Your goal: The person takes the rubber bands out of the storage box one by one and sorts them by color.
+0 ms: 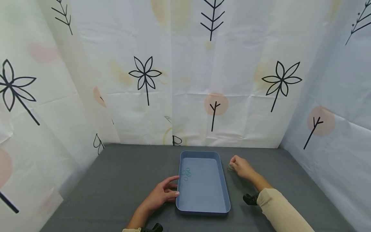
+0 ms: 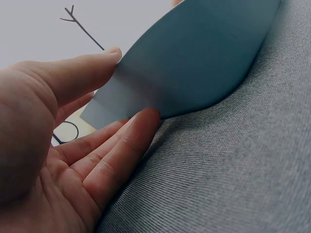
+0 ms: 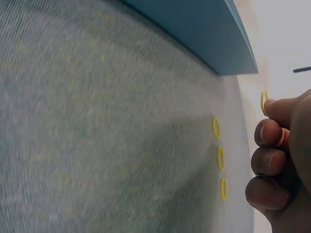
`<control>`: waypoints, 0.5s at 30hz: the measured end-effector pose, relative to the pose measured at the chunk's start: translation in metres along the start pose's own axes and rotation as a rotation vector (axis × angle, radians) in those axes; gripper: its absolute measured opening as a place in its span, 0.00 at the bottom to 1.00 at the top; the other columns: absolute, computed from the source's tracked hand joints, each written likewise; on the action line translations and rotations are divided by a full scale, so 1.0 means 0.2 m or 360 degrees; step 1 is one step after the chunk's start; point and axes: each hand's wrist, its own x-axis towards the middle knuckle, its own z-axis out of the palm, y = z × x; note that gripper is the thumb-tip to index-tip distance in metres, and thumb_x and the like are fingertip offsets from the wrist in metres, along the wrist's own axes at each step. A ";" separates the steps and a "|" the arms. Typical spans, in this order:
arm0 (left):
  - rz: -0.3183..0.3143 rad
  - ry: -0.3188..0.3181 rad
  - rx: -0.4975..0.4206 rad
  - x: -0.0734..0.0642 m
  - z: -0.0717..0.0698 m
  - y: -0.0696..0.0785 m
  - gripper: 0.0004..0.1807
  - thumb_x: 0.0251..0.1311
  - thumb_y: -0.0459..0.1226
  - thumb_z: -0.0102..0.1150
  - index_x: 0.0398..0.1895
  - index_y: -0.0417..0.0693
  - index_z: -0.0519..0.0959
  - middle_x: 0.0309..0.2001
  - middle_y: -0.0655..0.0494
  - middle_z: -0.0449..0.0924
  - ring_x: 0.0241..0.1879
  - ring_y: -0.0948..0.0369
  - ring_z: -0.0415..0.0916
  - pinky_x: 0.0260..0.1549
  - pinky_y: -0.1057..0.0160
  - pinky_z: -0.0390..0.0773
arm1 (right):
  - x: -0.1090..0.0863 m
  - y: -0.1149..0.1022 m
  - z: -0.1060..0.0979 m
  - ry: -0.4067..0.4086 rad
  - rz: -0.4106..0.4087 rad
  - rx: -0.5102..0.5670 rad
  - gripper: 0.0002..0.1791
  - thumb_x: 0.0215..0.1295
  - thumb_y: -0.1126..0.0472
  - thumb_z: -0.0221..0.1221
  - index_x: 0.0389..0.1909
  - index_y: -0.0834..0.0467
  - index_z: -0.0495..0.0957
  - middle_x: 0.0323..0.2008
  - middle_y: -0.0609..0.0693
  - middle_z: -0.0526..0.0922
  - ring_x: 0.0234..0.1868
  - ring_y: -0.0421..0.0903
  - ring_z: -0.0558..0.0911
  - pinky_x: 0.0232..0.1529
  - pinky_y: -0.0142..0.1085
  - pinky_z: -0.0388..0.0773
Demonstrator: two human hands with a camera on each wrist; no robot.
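Note:
A blue rectangular tray (image 1: 203, 190) lies on the grey tabletop, several green rubber bands (image 1: 186, 174) grouped by its left inner side. My left hand (image 1: 162, 195) touches the tray's left side from outside; in the left wrist view its thumb meets the rim and its fingertips (image 2: 146, 119) rest low against the wall. Right of the tray, my right hand (image 1: 242, 166) is just above the table. Seen from the right wrist, it pinches a thin yellow rubber band (image 3: 263, 103) between thumb and finger. Three more yellow rubber bands (image 3: 221, 159) lie in a row on the cloth nearby.
Grey cloth (image 1: 130, 174) covers the table around the tray. A white curtain (image 1: 185, 80) printed with black plants stands behind the table and along both sides. Black wrist straps (image 1: 250, 199) are on both arms.

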 end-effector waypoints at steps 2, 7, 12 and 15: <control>0.0002 -0.0001 0.0004 0.00 0.00 0.00 0.36 0.62 0.32 0.64 0.72 0.41 0.61 0.56 0.35 0.70 0.42 0.53 0.79 0.43 0.51 0.81 | -0.01 0.01 -0.01 0.0005 0.0005 -0.0012 0.03 0.69 0.71 0.52 0.34 0.65 0.70 0.26 0.50 0.72 0.27 0.45 0.68 0.29 0.41 0.68; 0.0006 -0.0004 0.0004 0.00 0.00 0.00 0.36 0.62 0.33 0.64 0.72 0.41 0.61 0.56 0.36 0.71 0.42 0.53 0.79 0.43 0.51 0.81 | -0.05 0.05 -0.02 0.0026 0.0033 -0.0010 0.03 0.69 0.72 0.52 0.33 0.66 0.70 0.25 0.49 0.70 0.26 0.45 0.68 0.29 0.40 0.67; 0.0007 0.0000 0.0012 0.00 0.00 -0.01 0.36 0.62 0.33 0.64 0.72 0.42 0.61 0.56 0.36 0.71 0.42 0.53 0.78 0.43 0.51 0.81 | -0.07 0.09 -0.03 0.0061 0.0047 -0.0016 0.03 0.68 0.72 0.52 0.33 0.66 0.70 0.24 0.49 0.70 0.26 0.45 0.68 0.29 0.40 0.67; 0.0011 -0.0004 0.0011 0.00 -0.01 -0.01 0.36 0.62 0.33 0.64 0.72 0.42 0.61 0.56 0.36 0.71 0.42 0.53 0.78 0.43 0.51 0.81 | -0.08 0.12 -0.03 0.0070 0.0072 -0.0016 0.03 0.68 0.71 0.53 0.33 0.66 0.70 0.26 0.49 0.71 0.27 0.45 0.69 0.30 0.40 0.68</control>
